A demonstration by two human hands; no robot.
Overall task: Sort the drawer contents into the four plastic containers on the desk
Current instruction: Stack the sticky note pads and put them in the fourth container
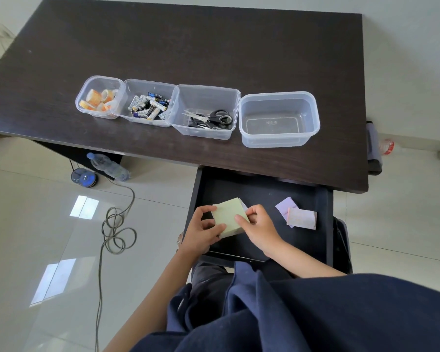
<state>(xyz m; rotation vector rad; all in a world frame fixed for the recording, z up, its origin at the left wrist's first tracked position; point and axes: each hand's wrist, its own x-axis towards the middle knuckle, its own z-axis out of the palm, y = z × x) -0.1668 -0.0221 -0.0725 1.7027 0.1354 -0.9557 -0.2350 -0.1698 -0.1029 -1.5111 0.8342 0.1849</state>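
Observation:
A pale green pad of sticky notes (228, 214) is held over the open black drawer (262, 191). My left hand (203, 231) grips its left edge and underside, and my right hand (258, 228) pinches its right side. A pink pad (302, 218) lies on a lilac pad (285, 205) at the drawer's right. On the desk stand four clear containers in a row: one with tape rolls (99, 97), one with batteries (148, 104), one with scissors (206, 111), and an empty one (278, 119) at the right.
The dark desk (188, 47) stretches behind the containers. On the floor at the left lie a water bottle (108, 166), a round blue device (84, 177) and a coiled cable (117, 229). A dark object (372, 148) hangs at the desk's right edge.

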